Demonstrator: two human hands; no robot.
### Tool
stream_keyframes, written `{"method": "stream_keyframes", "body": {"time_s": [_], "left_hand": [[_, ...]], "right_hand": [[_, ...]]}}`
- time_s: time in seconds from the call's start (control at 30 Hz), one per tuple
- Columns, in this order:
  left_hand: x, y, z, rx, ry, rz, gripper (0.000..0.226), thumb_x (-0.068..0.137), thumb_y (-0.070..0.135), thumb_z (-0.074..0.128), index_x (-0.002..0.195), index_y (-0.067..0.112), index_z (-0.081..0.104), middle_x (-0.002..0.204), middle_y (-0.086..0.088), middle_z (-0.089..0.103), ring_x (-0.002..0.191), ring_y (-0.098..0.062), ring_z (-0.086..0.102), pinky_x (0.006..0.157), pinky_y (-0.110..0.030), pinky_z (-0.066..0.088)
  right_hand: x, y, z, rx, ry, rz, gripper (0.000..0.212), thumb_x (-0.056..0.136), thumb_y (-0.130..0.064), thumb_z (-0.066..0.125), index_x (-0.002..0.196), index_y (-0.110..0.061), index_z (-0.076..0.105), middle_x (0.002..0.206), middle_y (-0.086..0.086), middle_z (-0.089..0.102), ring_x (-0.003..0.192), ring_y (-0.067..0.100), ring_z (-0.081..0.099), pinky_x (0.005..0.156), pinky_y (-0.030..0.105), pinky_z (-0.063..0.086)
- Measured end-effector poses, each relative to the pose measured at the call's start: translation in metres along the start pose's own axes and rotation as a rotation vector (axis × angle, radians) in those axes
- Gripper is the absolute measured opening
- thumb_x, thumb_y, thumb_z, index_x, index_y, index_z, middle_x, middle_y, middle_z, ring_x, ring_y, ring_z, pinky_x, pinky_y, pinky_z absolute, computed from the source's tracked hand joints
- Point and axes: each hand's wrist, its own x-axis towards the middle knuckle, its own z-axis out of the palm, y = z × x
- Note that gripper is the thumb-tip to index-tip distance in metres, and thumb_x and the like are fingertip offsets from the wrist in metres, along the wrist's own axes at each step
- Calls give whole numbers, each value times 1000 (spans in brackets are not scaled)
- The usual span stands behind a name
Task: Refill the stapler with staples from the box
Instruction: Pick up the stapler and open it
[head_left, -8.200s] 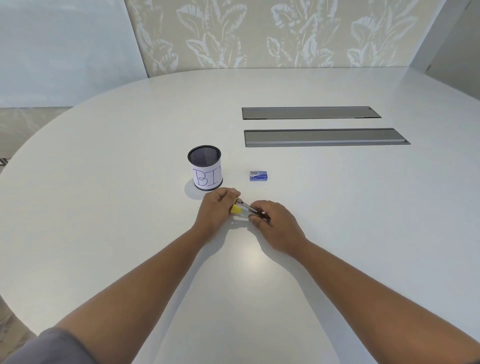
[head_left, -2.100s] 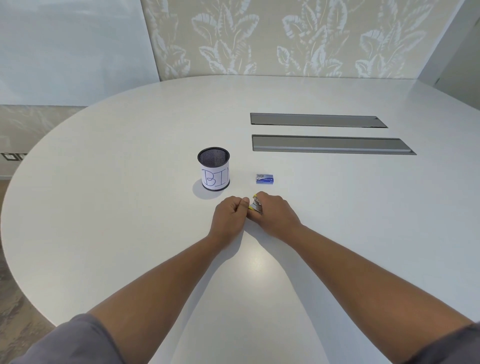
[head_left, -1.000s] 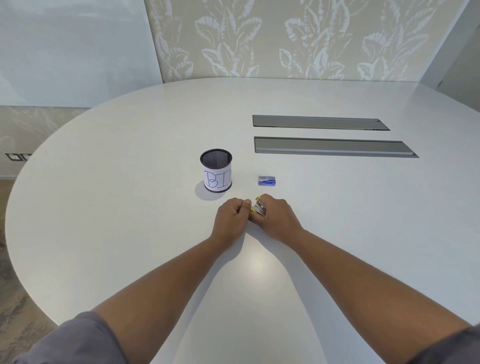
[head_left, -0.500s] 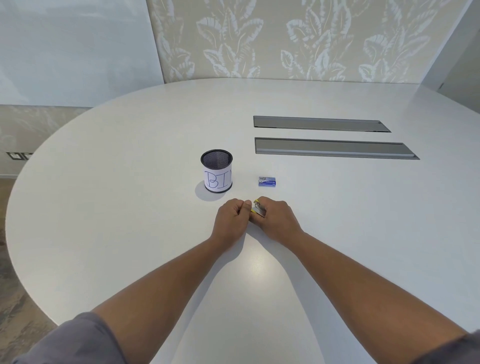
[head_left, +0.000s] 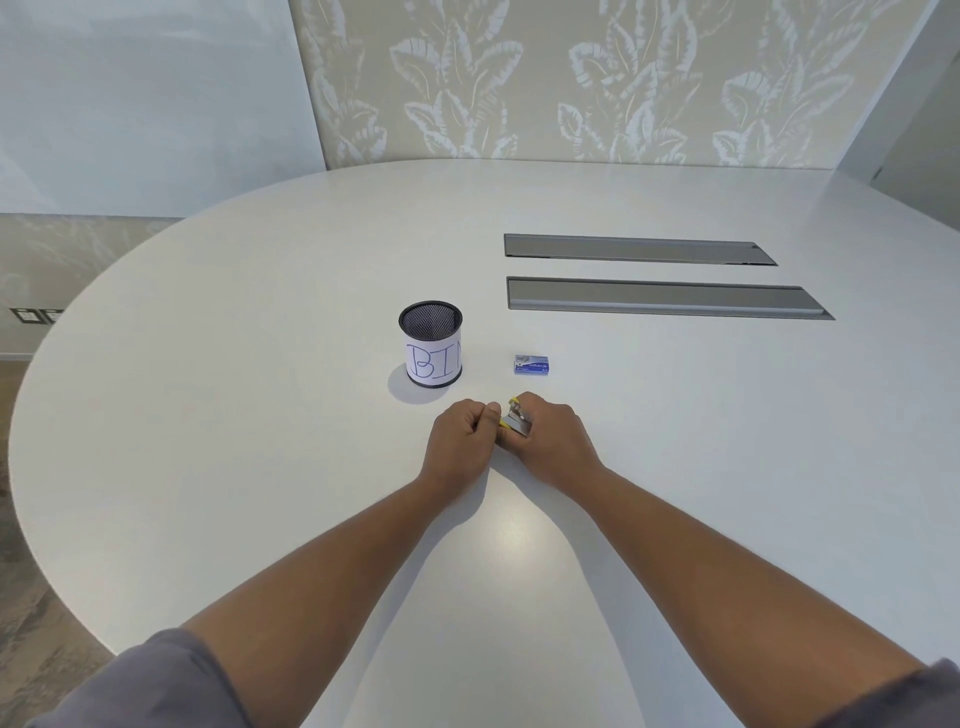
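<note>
A wall papered with a pale leaf pattern stands behind a large rounded white table, seen from the head camera. Two long grey recessed panels are set into the tabletop well beyond the hands and off to the right.

Both forearms reach forward over the table and the hands meet near its middle. The left hand is curled into a loose fist, its fingertips pinching the near end of the small stapler. The right hand is curled round the stapler from the other side, so most of the tool is hidden; only a yellow tip and a slanted silver metal part show between the two hands. Whether the stapler is hinged open cannot be told from here.

The small blue staple box lies flat on the table just beyond the right hand, apart from it and from the stapler. Beyond the left hand, slightly to the left, stands a black mesh cup wrapped in white paper with the handwritten letters "BIN"; it is upright and touches neither hand. Grey sleeves show at the bottom edge.
</note>
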Motion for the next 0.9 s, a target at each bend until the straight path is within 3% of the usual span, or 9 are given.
{"method": "stream_keyframes", "body": {"time_s": [0.23,0.43,0.6,0.77,0.83,0.9], "left_hand": [[0,1,0,26,8,11,43,104,26,50,69,2,53,67,1,50,66,-15,45,62,-30,35],[1,0,1,24,3,3,43,104,28,49,70,1,53,69,-2,53,66,-15,46,62,-30,36],[1,-1,1,51,7,15,44,104,27,49,62,15,48,65,4,49,63,-11,45,60,-27,33],[1,-1,0,-36,-12,2,46,103,32,49,70,1,59,72,-13,62,68,-18,51,69,-40,43],[0,-1,-1,-98,-38,1,48,103,35,46,74,6,69,80,-13,70,77,-25,60,77,-43,48],[-2,0,-2,-152,-68,12,49,102,38,41,74,18,76,82,-2,74,85,-23,64,81,-39,48]], "right_hand": [[0,0,1,-22,-19,-55,52,89,-61,55,69,-21,29,57,-3,37,56,19,32,54,35,28],[0,-1,1,-22,14,-25,41,87,-60,62,76,-26,41,59,-10,48,56,18,46,53,32,34],[-1,-2,0,-26,3,-62,53,90,-57,59,67,-24,26,55,-4,35,54,17,29,53,35,26],[-1,-2,-4,71,-1,23,49,82,-64,64,69,-23,42,57,-5,49,51,11,40,49,26,32],[-2,-3,-6,165,7,51,54,77,-69,66,71,-18,49,58,-7,51,52,9,41,50,24,34],[-2,-6,-9,253,4,74,59,77,-70,67,72,-14,51,59,-7,51,54,9,40,54,31,36]]}}
